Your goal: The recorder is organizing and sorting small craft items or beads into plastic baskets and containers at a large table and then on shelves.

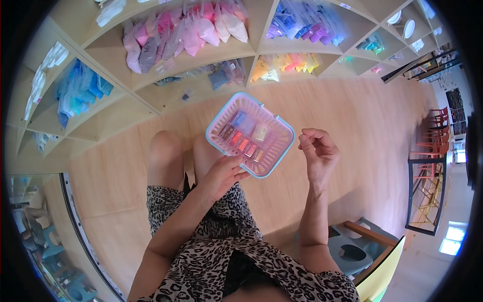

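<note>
My left hand (225,171) grips the near-left rim of a pink plastic basket (277,151) with a pale blue edge. Inside it lie several small packets: a blue one (243,120), a dark brown one (227,131), a cream one (260,132) and a row of red to orange ones (243,144). Some packets bear writing. To the right of the basket, apart from it, my right hand (321,151) is raised with its fingers curled in and the thumb close to the index finger. Nothing shows in it.
Ahead stands a wooden cubby shelf (200,68) with bags of pink (203,32), purple-blue (305,24), blue (81,90) and yellow-orange (288,64) material. A small dark packet (185,97) lies on its lowest board. Behind my right arm are grey plastic stools (349,249); red chairs (436,139) stand farther right.
</note>
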`<action>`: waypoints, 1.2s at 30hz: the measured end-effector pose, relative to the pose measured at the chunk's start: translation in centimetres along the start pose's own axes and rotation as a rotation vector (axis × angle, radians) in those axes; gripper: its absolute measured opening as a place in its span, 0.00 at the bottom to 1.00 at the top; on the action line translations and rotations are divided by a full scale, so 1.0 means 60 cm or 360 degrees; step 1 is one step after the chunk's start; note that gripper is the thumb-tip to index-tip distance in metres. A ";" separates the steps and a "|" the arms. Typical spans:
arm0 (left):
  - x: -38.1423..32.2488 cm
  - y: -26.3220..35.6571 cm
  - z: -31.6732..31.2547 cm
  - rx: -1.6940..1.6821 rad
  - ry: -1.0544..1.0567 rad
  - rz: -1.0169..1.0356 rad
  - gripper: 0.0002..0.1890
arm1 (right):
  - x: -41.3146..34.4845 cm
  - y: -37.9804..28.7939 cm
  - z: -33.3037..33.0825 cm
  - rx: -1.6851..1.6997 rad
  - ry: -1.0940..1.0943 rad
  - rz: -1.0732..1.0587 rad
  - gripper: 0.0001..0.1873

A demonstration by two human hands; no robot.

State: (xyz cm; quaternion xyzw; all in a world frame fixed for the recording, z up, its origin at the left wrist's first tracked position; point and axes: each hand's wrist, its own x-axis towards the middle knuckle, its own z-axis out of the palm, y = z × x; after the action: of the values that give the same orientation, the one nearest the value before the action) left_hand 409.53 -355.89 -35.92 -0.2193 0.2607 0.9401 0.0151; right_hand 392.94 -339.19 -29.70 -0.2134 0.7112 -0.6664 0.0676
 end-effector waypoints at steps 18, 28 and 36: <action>-0.005 0.021 -0.054 0.0277 -0.0209 -0.0088 0.27 | -0.028 -0.063 0.038 -0.0610 -0.0048 -0.0278 0.05; -0.030 0.033 -0.083 0.0380 -0.0083 -0.0206 0.25 | -0.017 -0.116 0.083 -0.1295 -0.0824 -0.0774 0.28; -0.035 0.028 -0.084 0.0473 -0.0188 -0.0380 0.27 | -0.037 -0.114 0.092 -0.1828 -0.1308 -0.0678 0.49</action>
State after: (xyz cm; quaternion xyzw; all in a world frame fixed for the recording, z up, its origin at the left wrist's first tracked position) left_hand 413.23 -359.65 -38.07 -0.1885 0.3673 0.8941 0.1738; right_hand 398.48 -343.52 -23.98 -0.5811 0.8085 -0.0541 0.0753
